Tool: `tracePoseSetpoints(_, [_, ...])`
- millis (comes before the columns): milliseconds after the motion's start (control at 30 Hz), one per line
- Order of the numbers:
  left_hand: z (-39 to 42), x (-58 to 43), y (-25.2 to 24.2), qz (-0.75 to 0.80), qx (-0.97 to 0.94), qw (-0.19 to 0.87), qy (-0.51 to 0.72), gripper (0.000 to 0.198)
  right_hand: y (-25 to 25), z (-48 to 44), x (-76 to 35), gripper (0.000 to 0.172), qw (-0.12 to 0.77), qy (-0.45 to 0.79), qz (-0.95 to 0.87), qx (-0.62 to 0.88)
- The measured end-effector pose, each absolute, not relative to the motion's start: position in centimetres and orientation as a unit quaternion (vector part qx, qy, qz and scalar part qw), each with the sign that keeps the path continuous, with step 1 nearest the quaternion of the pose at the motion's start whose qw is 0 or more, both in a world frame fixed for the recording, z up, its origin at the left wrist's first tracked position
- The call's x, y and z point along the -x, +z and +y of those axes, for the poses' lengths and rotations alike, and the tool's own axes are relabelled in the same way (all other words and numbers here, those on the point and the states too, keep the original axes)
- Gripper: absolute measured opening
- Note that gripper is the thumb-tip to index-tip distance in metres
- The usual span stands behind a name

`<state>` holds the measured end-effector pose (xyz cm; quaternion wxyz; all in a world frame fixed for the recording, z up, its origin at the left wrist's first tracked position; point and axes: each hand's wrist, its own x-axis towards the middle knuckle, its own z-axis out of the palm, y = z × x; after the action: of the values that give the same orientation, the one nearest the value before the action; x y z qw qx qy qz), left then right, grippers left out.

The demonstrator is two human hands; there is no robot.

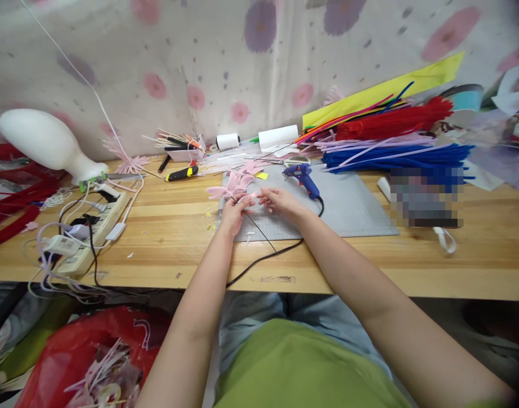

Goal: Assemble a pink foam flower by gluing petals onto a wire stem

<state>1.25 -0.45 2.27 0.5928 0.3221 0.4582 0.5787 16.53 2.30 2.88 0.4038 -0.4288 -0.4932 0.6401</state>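
Note:
My left hand (pixel 234 216) is closed around the dark thin stem (pixel 262 232) of a pink fuzzy flower (pixel 232 188). The flower's petals spread above my thumb, while the stem slants down to the right. My right hand (pixel 280 203) is just to the right, fingertips pinched at a small pale pink piece (pixel 255 195) by the flower; whether it is a petal or a loose strip I cannot tell. More pink petals (pixel 249 168) lie behind, beside a yellow scrap (pixel 262 176). A blue glue gun (pixel 302 177) rests on the grey mat (pixel 348 209).
Bundles of blue (pixel 395 157) and red pipe cleaners (pixel 395 120) lie at the back right. A black cord (pixel 263 260) crosses the table front. On the left are a power strip (pixel 98 226), a white foam head (pixel 42 139) and a yellow-black cutter (pixel 182 173). A red bag (pixel 89 345) stands below.

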Motion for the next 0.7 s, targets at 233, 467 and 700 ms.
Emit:
tracePoseSetpoints(233, [-0.2,-0.9,2.2,0.456,-0.295,0.588,0.599,0.028,5.7,3.0,-25.9,0.039,0.230,0.501,-0.613,0.565])
tracePoseSetpoints(467, [0.1,-1.0,1.6,0.442,-0.316,0.573,0.613,0.031,3.2,4.7,-27.1,0.040,0.319,0.161,-0.625,0.693])
tracePoseSetpoints(700, [0.1,-1.5,1.6,0.462,-0.317,0.558,0.612,0.029,0.8,5.7,-24.9,0.032,0.441,0.289,-0.540,0.656])
